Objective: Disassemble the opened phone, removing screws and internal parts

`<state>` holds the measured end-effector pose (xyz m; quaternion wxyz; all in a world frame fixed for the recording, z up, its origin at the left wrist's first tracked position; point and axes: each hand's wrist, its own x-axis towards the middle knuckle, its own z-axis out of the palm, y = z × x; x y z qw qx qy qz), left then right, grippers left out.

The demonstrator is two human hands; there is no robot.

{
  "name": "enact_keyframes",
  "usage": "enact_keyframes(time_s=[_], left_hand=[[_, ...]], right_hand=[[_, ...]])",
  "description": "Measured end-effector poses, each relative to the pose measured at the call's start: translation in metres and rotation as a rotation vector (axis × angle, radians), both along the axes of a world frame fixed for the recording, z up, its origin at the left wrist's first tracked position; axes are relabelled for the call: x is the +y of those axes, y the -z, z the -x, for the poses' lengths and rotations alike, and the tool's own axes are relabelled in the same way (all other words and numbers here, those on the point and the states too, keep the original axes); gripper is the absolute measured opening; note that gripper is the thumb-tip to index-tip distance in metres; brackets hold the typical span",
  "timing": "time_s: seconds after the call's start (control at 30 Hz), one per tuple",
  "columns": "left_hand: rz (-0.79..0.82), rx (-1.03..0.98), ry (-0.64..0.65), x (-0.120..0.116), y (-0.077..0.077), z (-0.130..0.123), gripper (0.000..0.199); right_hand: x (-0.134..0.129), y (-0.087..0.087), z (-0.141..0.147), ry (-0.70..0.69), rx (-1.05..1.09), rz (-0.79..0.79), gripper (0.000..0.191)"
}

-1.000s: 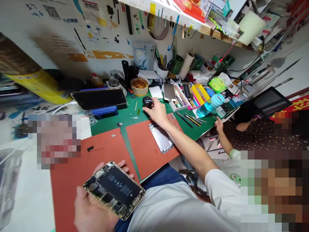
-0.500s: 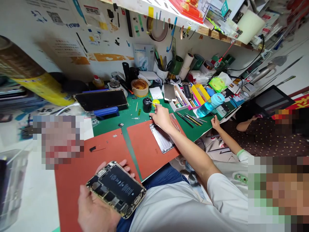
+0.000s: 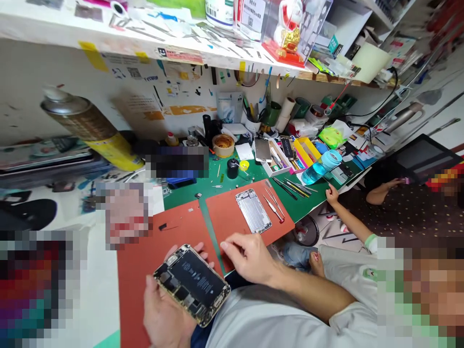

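An opened phone (image 3: 194, 282) lies tilted across my left hand (image 3: 163, 309), whose fingers wrap round its edges; its black battery and bare boards face up. My right hand (image 3: 250, 258) is closed in a pinch just right of the phone, above the mat's front edge; what it pinches, if anything, is too small to make out. Beyond it, a silver phone housing (image 3: 253, 210) rests on the red mat (image 3: 224, 208), with tweezers and a screwdriver (image 3: 274, 210) beside it. A black bottle (image 3: 233, 168) and a small yellow container (image 3: 244, 166) stand behind the mat.
Pens or tools (image 3: 290, 188), a blue water bottle (image 3: 321, 166) and a white tray (image 3: 277, 169) are at the back right. A spray can (image 3: 94, 130) stands at the left. Another person's hand (image 3: 331, 195) is at the table's right edge. A shelf (image 3: 145, 53) hangs above.
My right hand has drawn back from the black bottle and yellow container towards the phone, uncovering the housing and screwdriver. My left hand still holds the phone. The view has shifted.
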<state>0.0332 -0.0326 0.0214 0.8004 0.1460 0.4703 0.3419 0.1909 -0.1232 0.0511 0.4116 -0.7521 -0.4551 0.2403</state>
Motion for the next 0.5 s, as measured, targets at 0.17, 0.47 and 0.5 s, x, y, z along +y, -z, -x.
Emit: enact_keyframes(time_s=[0.17, 0.47, 0.5], left_hand=[[-0.033, -0.021, 0.026, -0.001, -0.001, 0.0, 0.057], [-0.053, -0.034, 0.018, -0.002, 0.0, 0.001, 0.056], [-0.05, -0.03, 0.011, -0.002, 0.001, 0.001, 0.055]], right_hand=[[-0.012, 0.011, 0.018, -0.01, 0.109, 0.017, 0.042], [-0.012, 0.011, 0.024, -0.016, 0.157, 0.027, 0.034], [-0.012, 0.012, 0.025, -0.021, 0.158, 0.021, 0.033]])
